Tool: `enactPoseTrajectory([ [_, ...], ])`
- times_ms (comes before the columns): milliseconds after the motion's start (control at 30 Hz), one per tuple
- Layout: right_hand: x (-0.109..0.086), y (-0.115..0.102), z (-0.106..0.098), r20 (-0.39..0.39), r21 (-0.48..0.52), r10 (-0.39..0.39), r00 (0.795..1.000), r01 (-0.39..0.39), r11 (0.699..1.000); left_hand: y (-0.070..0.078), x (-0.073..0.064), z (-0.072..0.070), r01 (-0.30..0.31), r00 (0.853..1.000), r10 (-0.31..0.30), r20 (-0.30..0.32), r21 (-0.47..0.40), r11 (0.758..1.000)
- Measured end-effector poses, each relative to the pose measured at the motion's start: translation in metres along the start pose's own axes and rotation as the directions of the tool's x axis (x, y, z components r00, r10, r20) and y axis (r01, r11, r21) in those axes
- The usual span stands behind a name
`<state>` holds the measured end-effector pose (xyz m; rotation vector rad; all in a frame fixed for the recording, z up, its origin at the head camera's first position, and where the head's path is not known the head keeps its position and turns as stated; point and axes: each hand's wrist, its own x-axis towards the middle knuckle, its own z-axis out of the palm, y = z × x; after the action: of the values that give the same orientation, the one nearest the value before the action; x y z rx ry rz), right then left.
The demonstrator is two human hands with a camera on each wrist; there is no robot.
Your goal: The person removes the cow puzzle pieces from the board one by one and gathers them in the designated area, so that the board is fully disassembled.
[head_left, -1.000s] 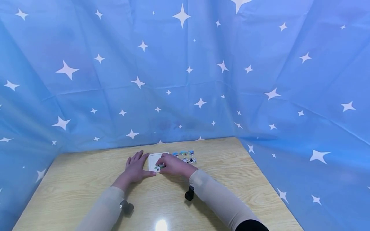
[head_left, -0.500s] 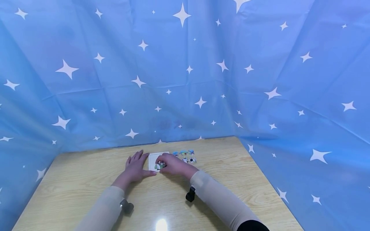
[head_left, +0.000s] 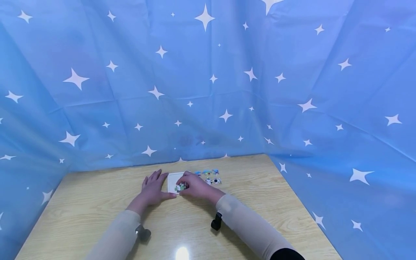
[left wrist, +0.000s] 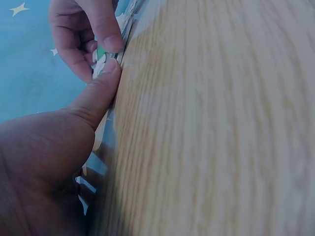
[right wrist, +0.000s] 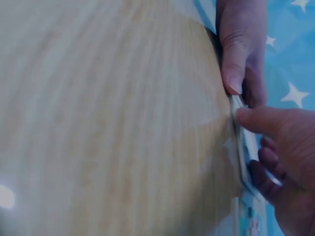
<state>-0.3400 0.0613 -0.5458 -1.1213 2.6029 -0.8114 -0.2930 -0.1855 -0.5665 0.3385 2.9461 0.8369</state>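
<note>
A small white puzzle tray lies flat near the back of the table. My left hand braces it from the left, thumb along its front corner and fingers stretched toward the back. Over the tray's front part, my right hand pinches a green and white jigsaw piece between thumb and curled fingers. In the left wrist view that jigsaw piece shows between the right fingertips, just beyond the left thumb. The right wrist view has the right thumb at the tray's near edge; the fingers hide part of the tray.
Several loose jigsaw pieces in blue, white and black lie right of the tray, beside the right hand. A blue star-patterned cloth hangs right behind the wooden table.
The green and white piece has turned and shifted slightly under the right fingers. My right wrist has edged a little to the right. The left hand keeps its place.
</note>
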Motion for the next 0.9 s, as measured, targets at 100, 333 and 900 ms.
enactPoseTrajectory([
  [100,-0.004,0.0,0.002,-0.027,0.014,-0.025,0.999,0.025,1.0,0.001,-0.001,-0.001,0.002,1.0,-0.002,-0.005,0.003,1.0],
  [333,-0.016,-0.001,-0.003,-0.072,0.066,-0.027,0.997,0.032,0.997,0.001,-0.001,0.0,0.003,1.0,-0.002,-0.012,0.012,1.0],
  [900,-0.053,0.016,-0.025,-0.105,0.101,0.008,0.994,0.003,0.995,-0.004,0.002,0.007,-0.018,1.0,0.017,-0.026,-0.033,0.999],
])
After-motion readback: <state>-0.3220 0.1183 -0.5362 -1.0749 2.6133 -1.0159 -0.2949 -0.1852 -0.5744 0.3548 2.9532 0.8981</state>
